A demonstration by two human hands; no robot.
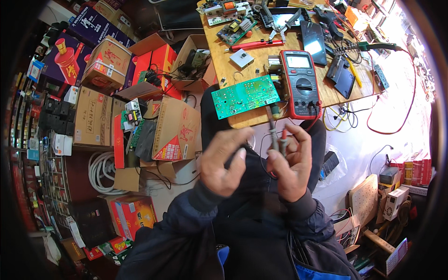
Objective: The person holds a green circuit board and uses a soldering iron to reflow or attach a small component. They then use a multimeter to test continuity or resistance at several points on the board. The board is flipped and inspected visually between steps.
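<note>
My right hand (295,170) is closed around two multimeter probes in front of my lap. The red probe (283,139) and the dark probe (272,130) both point up toward the table. To its left, my left hand (221,161) is slightly blurred, its thumb and fingers apart with nothing between them. Beyond both hands, a green circuit board (245,98) lies solder side up at the table's near edge, partly overhanging it. Right of the board lies a red and grey multimeter (303,86) with its display lit and leads plugged in at its near end.
On the wooden table (224,70) lie a white-topped module (241,58), a red pen-like tool (256,45), pliers (284,23), a dark flat panel (313,42) and a soldering iron (380,46). Cardboard boxes (179,128) and a coiled white hose (99,172) stand at left.
</note>
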